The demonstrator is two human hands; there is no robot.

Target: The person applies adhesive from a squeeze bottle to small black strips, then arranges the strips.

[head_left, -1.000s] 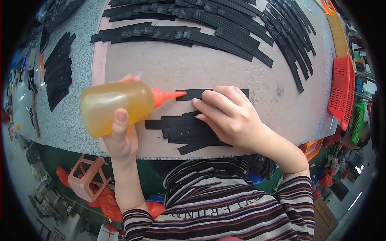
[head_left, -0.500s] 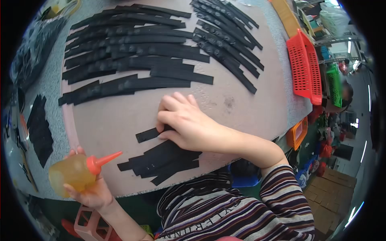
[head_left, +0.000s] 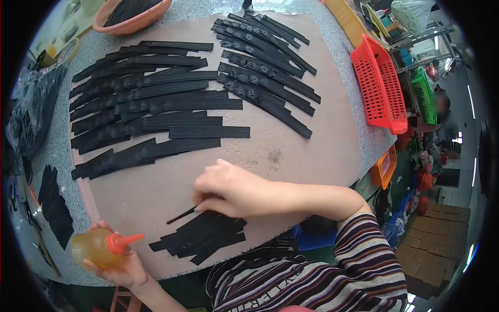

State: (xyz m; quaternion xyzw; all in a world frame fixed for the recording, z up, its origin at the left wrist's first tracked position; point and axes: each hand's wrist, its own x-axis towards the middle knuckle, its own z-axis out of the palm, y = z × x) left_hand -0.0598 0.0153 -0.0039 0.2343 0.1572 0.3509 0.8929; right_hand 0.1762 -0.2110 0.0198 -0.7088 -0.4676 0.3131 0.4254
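My left hand (head_left: pixel 119 265) holds a squeeze bottle (head_left: pixel 96 250) of yellowish liquid at the lower left, its red nozzle pointing right. With its fingers pinched, my right hand (head_left: pixel 223 190) grips one black strip (head_left: pixel 181 215), seen nearly edge-on, above a small pile of black strips (head_left: pixel 200 236). Part of the held strip is hidden by the fingers. Long rows of overlapping black strips (head_left: pixel 156 106) lie on the pinkish board (head_left: pixel 306 161) at the upper left. Another slanted group of black strips (head_left: pixel 270 73), with round marks, lies at the upper right.
A pink basket (head_left: pixel 132 23) with black material stands at the top left. Dark plastic wrap (head_left: pixel 34 106) and black pieces (head_left: pixel 54 208) lie on the left. On the right are a red basket (head_left: pixel 378 86), an orange basket (head_left: pixel 383 167) and a green basket (head_left: pixel 423 96). A person appears at the far right.
The view has shifted, bringing the pink basket into sight. The strip in my right hand has turned from flat to nearly edge-on. My left hand still holds the bottle.
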